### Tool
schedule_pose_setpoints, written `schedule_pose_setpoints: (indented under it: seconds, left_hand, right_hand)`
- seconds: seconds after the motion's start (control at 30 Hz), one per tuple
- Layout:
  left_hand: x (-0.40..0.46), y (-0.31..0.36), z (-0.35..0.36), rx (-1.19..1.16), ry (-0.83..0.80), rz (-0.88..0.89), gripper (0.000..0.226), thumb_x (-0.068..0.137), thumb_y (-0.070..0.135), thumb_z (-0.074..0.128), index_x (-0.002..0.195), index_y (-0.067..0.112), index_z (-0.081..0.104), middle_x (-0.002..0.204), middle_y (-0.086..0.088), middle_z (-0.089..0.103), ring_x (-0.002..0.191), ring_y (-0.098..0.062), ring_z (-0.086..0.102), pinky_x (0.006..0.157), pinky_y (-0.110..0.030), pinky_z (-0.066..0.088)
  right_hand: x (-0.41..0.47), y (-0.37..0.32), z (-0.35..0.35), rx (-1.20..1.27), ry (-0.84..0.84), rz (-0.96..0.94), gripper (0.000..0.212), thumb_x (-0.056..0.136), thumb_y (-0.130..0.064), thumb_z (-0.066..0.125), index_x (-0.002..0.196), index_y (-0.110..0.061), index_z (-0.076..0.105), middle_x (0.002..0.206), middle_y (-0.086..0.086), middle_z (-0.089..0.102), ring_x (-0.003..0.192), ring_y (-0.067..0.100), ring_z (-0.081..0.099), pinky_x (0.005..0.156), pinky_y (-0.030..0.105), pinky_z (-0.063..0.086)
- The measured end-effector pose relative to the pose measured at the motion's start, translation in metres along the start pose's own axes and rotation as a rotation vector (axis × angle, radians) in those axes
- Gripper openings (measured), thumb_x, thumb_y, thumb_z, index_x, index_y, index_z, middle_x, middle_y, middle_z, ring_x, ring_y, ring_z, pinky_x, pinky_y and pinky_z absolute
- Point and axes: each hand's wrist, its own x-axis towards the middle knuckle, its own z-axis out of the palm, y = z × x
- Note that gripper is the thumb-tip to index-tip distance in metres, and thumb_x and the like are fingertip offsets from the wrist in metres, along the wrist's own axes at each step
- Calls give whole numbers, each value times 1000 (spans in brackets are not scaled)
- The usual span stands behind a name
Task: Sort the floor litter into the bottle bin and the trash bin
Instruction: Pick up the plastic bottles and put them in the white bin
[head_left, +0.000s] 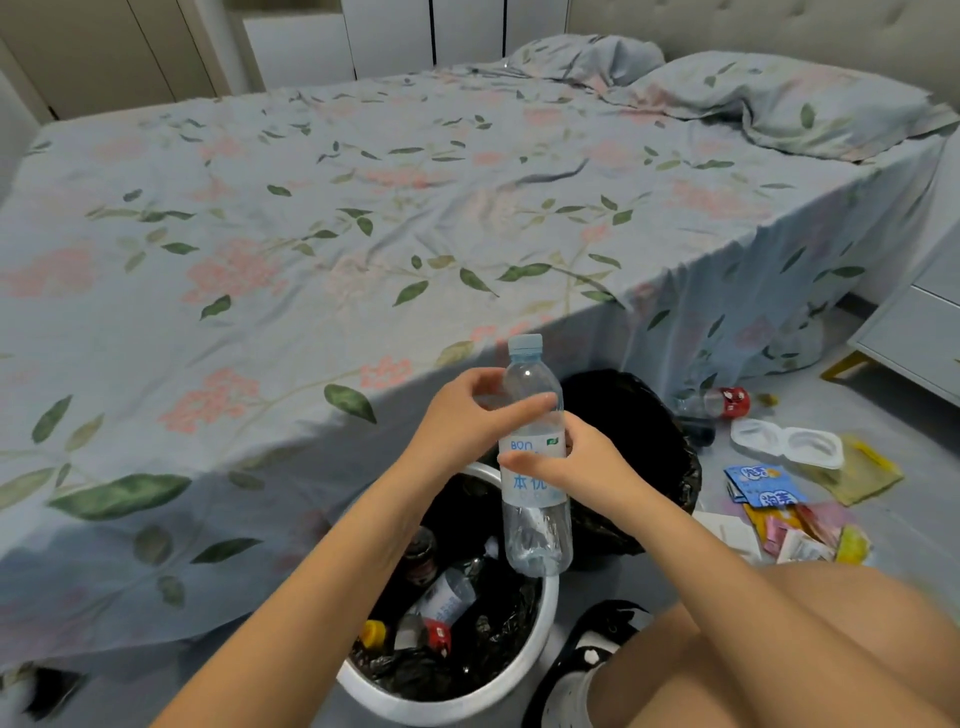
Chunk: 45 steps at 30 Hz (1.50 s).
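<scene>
Here, both hands hold a clear water bottle (535, 467) upright above the white bottle bin (519, 680), the left hand (467, 415) curled round its shoulder and the right hand (576, 462) wrapped about its label, beside a flower-patterned bed (311, 208).

Both hands (467, 415) grip water bottle (535, 467) upright above white bin (540, 623).
</scene>
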Motion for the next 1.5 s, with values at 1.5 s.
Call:
schedule_pose_setpoints:
  seconds: [1.5]
  left_hand:
    - [85, 12, 88, 1095, -265, 148, 43, 87, 51, 53, 117, 21, 59, 106, 3, 62, 96, -20, 59, 74, -33, 49]
  right_hand:
    - [15, 45, -147, -949, -18, 224, 36, 79, -36, 54, 104, -14, 67, 104, 7, 69, 95, 26, 64, 83, 39, 55]
